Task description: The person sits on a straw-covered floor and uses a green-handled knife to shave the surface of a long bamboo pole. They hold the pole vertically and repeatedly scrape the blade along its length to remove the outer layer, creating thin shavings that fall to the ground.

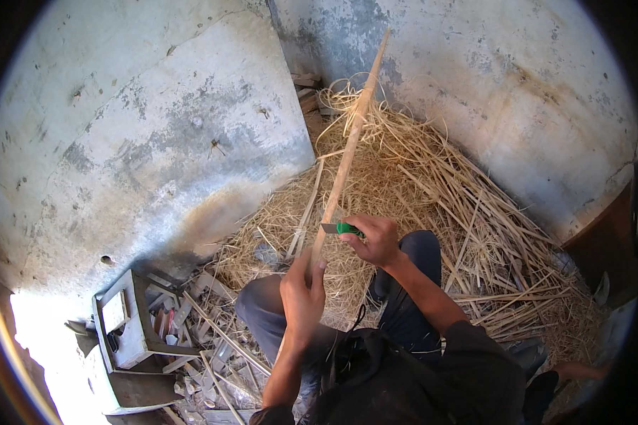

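My left hand (305, 297) is closed around the lower part of a long tan strip (349, 152) that looks like bamboo. The strip slants up and away from me, narrowing to a point near the far wall. In my right hand (377, 241) is a knife with a green handle (346, 229). Its short, broad grey blade (329, 228) lies across the strip, just above my left hand. My fingers cover most of the knife's handle. The strip's near end is hidden by my left hand.
A heap of shavings (383, 177) and long thin slats (475, 212) spreads ahead and right, against worn walls (503, 92). At left, a broken boxy frame (136, 319) stands among wood scraps (220, 347). Another person's arm (581, 371) shows at lower right.
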### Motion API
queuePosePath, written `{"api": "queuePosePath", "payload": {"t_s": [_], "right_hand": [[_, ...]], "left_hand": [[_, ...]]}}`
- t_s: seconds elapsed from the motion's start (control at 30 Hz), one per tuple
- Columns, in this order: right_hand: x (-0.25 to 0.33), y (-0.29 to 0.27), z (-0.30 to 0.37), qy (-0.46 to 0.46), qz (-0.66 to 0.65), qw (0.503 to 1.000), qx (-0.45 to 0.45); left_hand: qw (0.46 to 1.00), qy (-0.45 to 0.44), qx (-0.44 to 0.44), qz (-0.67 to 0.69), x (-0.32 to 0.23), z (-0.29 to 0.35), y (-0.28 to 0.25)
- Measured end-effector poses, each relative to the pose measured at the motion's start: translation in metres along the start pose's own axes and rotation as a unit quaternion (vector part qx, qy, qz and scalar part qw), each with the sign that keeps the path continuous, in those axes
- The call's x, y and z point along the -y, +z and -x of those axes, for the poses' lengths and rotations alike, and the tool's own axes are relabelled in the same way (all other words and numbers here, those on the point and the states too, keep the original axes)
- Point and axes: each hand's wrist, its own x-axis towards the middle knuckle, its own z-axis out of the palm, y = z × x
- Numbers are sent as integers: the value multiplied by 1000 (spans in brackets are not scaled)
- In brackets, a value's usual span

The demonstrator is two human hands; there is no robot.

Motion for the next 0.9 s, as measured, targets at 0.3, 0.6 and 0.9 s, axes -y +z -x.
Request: {"api": "queuePosePath", "payload": {"t_s": [0.3,0.6,0.9], "right_hand": [[5,-5,-3,-36,25,999,-2],[2,-5,-3,-10,19,1000,-9],[3,-8,-10,-23,22,999,23]], "left_hand": [[988,-135,44,64,-7,14,-4],[986,-145,37,79,-9,23,-7],[989,-129,11,73,7,38,-9]]}}
